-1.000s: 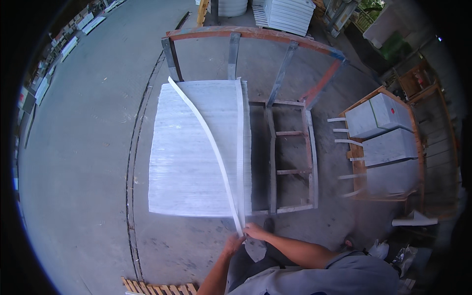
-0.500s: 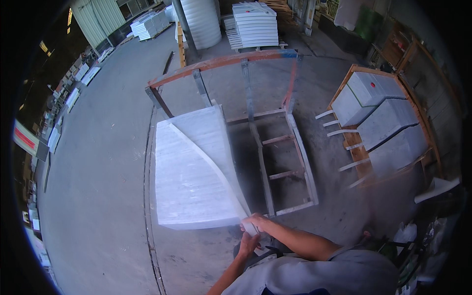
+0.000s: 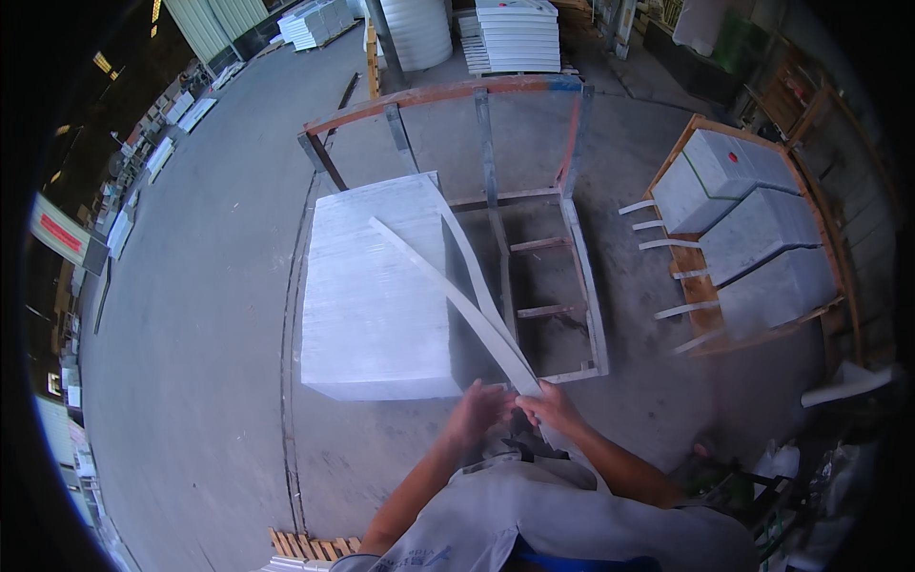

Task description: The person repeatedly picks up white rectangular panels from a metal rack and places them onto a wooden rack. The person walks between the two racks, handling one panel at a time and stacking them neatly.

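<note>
My right hand (image 3: pixel 554 410) is closed around the lower ends of long flat white strips. One strip (image 3: pixel 448 296) slants up across the near block and ends loose over its top; another strip (image 3: pixel 471 262) runs along the block's right edge. My left hand (image 3: pixel 482 412) is just left of the right one, fingers apart, slightly blurred, with nothing visible in it. In front of my hands a large white block-like stack (image 3: pixel 376 296) stands on the left part of a metal frame rack (image 3: pixel 596 315). The strips' lowest ends are partly hidden by my right hand.
To the right, a wooden crate (image 3: pixel 698 276) holds several wrapped white blocks (image 3: pixel 762 229), with pale strips sticking out. At the back stand a big white roll (image 3: pixel 419 33) and a stack of white slabs (image 3: pixel 518 38). A wooden pallet (image 3: pixel 310 546) shows at bottom left.
My hands have moved right and separated; the left has come off the strip. The strip's loose end has shifted right across the block, and a second strip now shows beside it.
</note>
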